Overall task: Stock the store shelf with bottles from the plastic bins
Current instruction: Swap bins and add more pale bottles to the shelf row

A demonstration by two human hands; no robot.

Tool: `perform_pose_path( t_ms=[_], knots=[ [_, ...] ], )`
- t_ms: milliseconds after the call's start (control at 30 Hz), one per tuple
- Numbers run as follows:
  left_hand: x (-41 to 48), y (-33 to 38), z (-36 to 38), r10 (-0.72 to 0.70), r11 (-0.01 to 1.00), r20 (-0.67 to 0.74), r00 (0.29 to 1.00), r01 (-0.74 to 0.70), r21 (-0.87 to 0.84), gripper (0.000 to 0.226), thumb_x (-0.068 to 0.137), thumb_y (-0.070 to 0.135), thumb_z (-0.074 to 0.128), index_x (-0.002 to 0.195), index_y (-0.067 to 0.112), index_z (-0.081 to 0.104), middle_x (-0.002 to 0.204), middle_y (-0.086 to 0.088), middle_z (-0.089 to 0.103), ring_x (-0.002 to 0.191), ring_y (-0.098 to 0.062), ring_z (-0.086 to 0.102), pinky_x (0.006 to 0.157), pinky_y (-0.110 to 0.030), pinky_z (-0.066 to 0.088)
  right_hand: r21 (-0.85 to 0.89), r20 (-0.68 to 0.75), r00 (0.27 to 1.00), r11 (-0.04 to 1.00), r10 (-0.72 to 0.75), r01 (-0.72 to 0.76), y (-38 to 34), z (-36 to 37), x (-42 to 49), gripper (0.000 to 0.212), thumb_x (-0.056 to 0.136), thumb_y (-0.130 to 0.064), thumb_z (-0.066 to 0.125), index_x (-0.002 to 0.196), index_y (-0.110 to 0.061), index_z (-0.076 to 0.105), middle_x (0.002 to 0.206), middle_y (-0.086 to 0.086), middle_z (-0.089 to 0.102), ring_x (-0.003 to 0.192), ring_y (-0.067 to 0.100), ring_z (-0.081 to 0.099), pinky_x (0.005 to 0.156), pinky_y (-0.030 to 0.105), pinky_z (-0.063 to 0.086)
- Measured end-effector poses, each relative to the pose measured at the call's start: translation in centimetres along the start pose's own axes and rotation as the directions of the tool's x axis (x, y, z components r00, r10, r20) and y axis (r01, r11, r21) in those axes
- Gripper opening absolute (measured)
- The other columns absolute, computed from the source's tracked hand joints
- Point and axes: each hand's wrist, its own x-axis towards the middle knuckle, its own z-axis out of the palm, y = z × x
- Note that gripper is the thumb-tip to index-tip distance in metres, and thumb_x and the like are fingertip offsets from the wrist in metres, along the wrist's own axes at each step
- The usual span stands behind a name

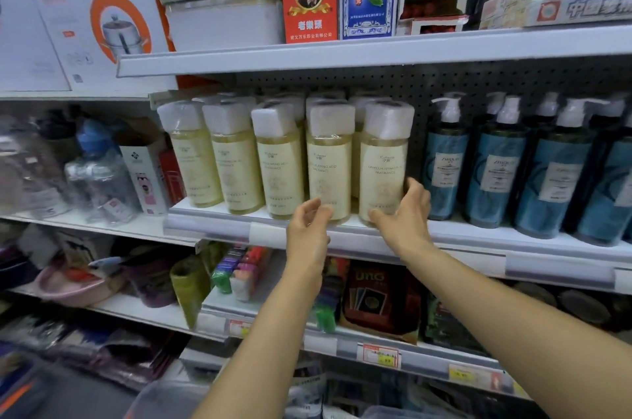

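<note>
The upright end yellow bottle (384, 162) is clasped at its base by the right hand (407, 213), from 5 o'clock. The neighbouring bottle (329, 165) is touched by the left hand (307, 227); grip unconfirmed.

Rear yellow bottles (328, 99) sit hidden behind the front row; only their wrapped caps show. Right hand (407, 210) covers the lower right corner of the rightmost yellow bottle (384, 158), fingertips out of sight round its far side. Left hand (307, 230) masks the lower left corner of the fourth yellow bottle (330, 158); grip or mere touch, cannot tell. Label small print too fine to read. Blue pump bottles (496, 165) run off the right edge. Wrapped goods (95, 179) on the left shelf blurred, unidentifiable. Price tags (379, 355) on the lower rail illegible. Plastic bin (164, 398) cut by the bottom edge, smeared, contents unclear.
</note>
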Motion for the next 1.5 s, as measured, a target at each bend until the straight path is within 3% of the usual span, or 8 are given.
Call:
perform_pose_path(
  t_ms=[100, 233, 433, 600, 767, 933, 1100, 1500],
  knots=[
    [0.6, -0.3, -1.9, 0.027, 1.0, -0.052, 0.998, -0.027, -0.008, 0.023, 0.097, 0.021, 0.062, 0.12, 0.021, 0.059, 0.113, 0.004, 0.064, 0.102, -0.01, 0.06, 0.092, -0.036, 0.053, 0.08, -0.167, 0.975, 0.984, -0.144, 0.159, -1.1, 1.0, -2.3, 0.064, 0.081, -0.008, 0.072, 0.133, -0.017, 0.035, 0.133, 0.002, 0.036, 0.125, 0.019, 0.041, 0.105, 0.034, 0.042],
    [2.5, 0.0, -4.0, 0.079, 0.997, -0.083, 0.993, -0.08, -0.013, 0.027, 0.095, 0.017, 0.065, 0.122, 0.019, 0.061, 0.108, 0.007, 0.065, 0.102, -0.009, 0.061, 0.097, -0.037, 0.053, 0.117, -0.013, 0.964, 0.957, -0.264, 0.264, -3.1, 3.9, -4.0, 0.048, 0.088, -0.011, 0.067, 0.126, -0.026, 0.041, 0.115, -0.007, 0.05, 0.1, 0.006, 0.052, 0.091, 0.03, 0.053],
    [6.8, 1.2, -10.4, 0.304, 0.951, -0.12, 0.945, -0.295, 0.086, 0.03, 0.091, 0.012, 0.069, 0.118, 0.021, 0.062, 0.111, 0.005, 0.066, 0.106, -0.012, 0.062, 0.088, -0.02, 0.051, 0.032, 0.108, 0.919, 0.925, -0.38, 0.379, -7.3, 11.6, -5.2, 0.078, 0.089, -0.017, 0.067, 0.152, -0.018, 0.022, 0.15, -0.001, 0.03, 0.138, 0.012, 0.032, 0.116, 0.031, 0.031],
    [13.0, 2.2, -17.3, 0.493, 0.853, -0.233, 0.839, -0.411, 0.322, 0.065, 0.077, 0.031, 0.082, 0.132, 0.033, 0.048, 0.134, 0.009, 0.036, 0.129, -0.017, 0.041, 0.107, -0.037, 0.043, 0.018, 0.061, 0.974, 0.976, -0.22, 0.219, -9.5, 16.5, -5.0, 0.104, 0.091, -0.026, 0.067, 0.156, -0.017, -0.013, 0.164, -0.002, -0.008, 0.152, 0.015, -0.002, 0.124, 0.038, 0.01],
    [17.8, 4.3, -21.3, 0.277, 0.906, -0.126, 0.952, -0.215, 0.364, 0.135, 0.052, 0.063, 0.084, 0.157, 0.033, 0.006, 0.164, 0.0, 0.007, 0.15, -0.027, 0.016, 0.12, -0.057, 0.022, 0.049, 0.024, 0.999, 0.999, -0.021, 0.019, -10.3, 18.6, -3.1, 0.128, 0.08, -0.04, 0.079, 0.152, -0.018, -0.024, 0.164, 0.0, -0.013, 0.151, 0.018, -0.009, 0.123, 0.04, 0.005],
    [21.0, 4.9, -22.2, 0.163, 0.939, 0.109, 0.981, -0.188, 0.288, 0.149, 0.041, 0.064, 0.09, 0.157, 0.035, 0.001, 0.162, -0.004, 0.022, 0.148, -0.025, 0.028, 0.118, -0.05, 0.029, 0.041, -0.035, 0.998, 0.998, 0.044, -0.043, -11.0, 20.1, -2.2, 0.13, 0.079, -0.042, 0.078, 0.152, -0.013, -0.025, 0.163, 0.005, -0.01, 0.151, 0.022, -0.006, 0.123, 0.042, 0.006],
    [22.2, 4.2, -22.3, 0.175, 0.939, 0.183, 0.967, -0.22, 0.263, 0.153, 0.029, 0.072, 0.09, 0.154, 0.04, 0.007, 0.157, -0.001, 0.031, 0.143, -0.021, 0.035, 0.116, -0.053, 0.034, 0.041, 0.013, 1.0, 0.999, -0.003, 0.002, -11.1, 21.3, -2.1, 0.113, 0.09, -0.042, 0.065, 0.152, -0.013, -0.024, 0.162, 0.006, -0.006, 0.15, 0.025, -0.002, 0.121, 0.042, 0.009],
    [22.7, 3.6, -21.2, 0.248, 0.883, 0.179, 0.952, -0.298, 0.362, 0.167, 0.032, 0.063, 0.091, 0.151, 0.039, -0.023, 0.165, 0.003, -0.006, 0.153, -0.021, 0.002, 0.122, -0.054, 0.015, 0.138, -0.083, 0.997, 0.99, 0.003, 0.009, -10.5, 21.9, 1.1, 0.109, 0.051, -0.048, 0.093, 0.132, -0.019, 0.027, 0.136, 0.003, 0.044, 0.127, 0.021, 0.048, 0.104, 0.039, 0.046]
  ],
)
